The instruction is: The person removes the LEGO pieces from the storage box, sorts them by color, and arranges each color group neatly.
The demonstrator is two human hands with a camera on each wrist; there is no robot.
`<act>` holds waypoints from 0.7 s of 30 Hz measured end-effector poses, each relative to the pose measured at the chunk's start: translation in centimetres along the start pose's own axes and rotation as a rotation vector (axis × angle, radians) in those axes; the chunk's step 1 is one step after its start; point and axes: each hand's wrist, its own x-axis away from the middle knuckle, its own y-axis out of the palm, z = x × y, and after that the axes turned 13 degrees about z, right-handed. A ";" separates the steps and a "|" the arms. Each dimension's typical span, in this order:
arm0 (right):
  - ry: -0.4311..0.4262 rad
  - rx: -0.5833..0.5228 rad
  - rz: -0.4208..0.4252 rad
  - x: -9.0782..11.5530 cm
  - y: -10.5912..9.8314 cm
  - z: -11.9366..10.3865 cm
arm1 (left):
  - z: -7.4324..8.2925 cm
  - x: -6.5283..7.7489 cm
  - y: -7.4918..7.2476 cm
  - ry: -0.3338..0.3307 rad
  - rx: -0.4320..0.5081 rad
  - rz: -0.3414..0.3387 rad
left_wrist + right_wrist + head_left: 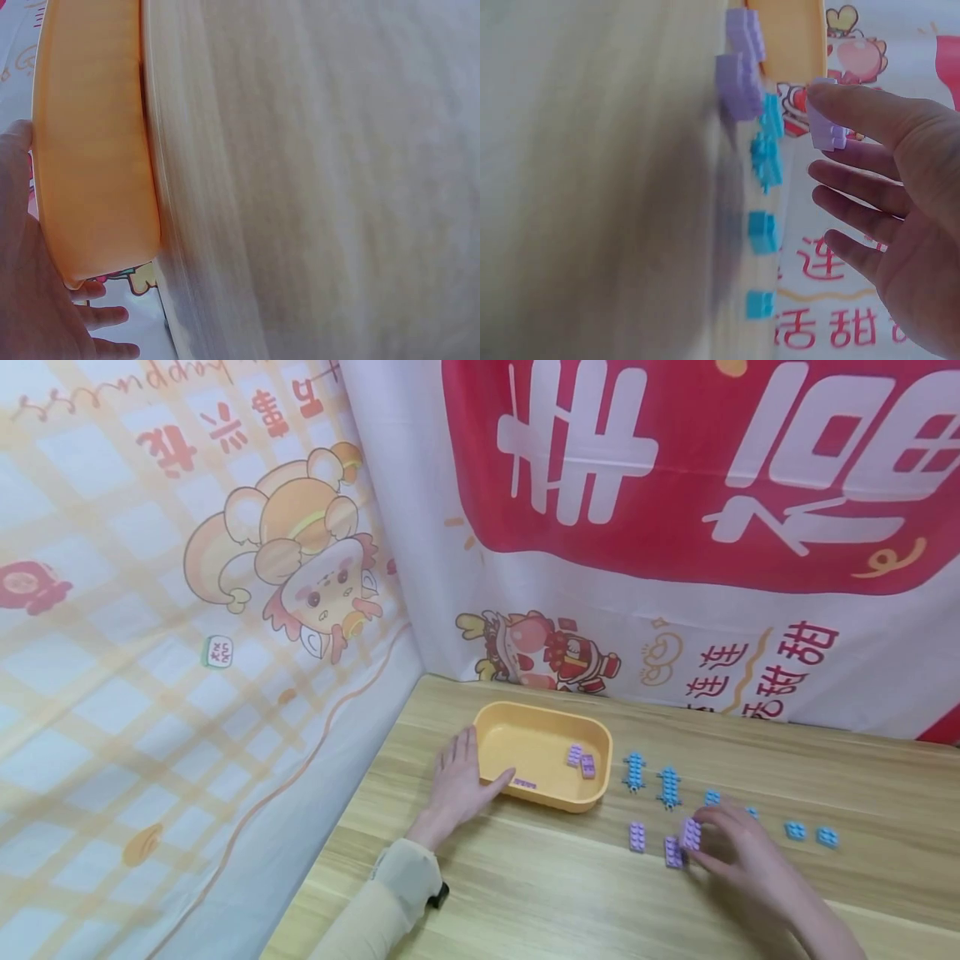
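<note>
Pinches a purple brick [692, 834] in the right grip [742, 853], between thumb and first finger. Sticks the other three fingers out. Holds the brick up off the counter [555, 893], well to the right of a yellow tub [517, 745] and near two loose purple bricks [637, 837].

Rests the left grip [457, 787] on the left end of the tub. Lays the thumb along the near rim and stretches the fingers around the end, with nothing clutched there.

Has two purple blocks [588, 767] inside the tub, close together at the right end. Has a purple piece [525, 784] in there too, by the near wall, partly hidden by the rim.

Has two long blue pieces [670, 787] on the counter, side by side, just right of the tub. Has four small blue bricks [796, 830] farther right in a row, one of them partly behind the right grip.

Wears a pale sleeve [378, 910] on the left arm, with a small black thing [437, 895] at the cuff. Has a cloth [697, 443] with a big red patch behind the counter, and a checked cloth [75, 635] on the left.
</note>
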 end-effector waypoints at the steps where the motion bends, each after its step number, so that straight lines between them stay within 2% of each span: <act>1: 0.003 0.005 0.011 0.5 0.0 0.2 | 0.0 0.0 0.0 -0.001 -0.001 -0.001; 6: 0.053 0.017 0.040 2.6 -0.6 1.2 | 0.1 0.0 0.0 -0.002 -0.005 -0.005; 13: 0.224 -0.004 -0.120 3.7 -1.9 2.0 | 0.1 -0.1 -0.2 0.000 0.006 0.001; 21: 0.310 -0.001 -0.222 4.2 -2.0 2.8 | 0.2 0.1 -0.2 -0.005 -0.004 -0.008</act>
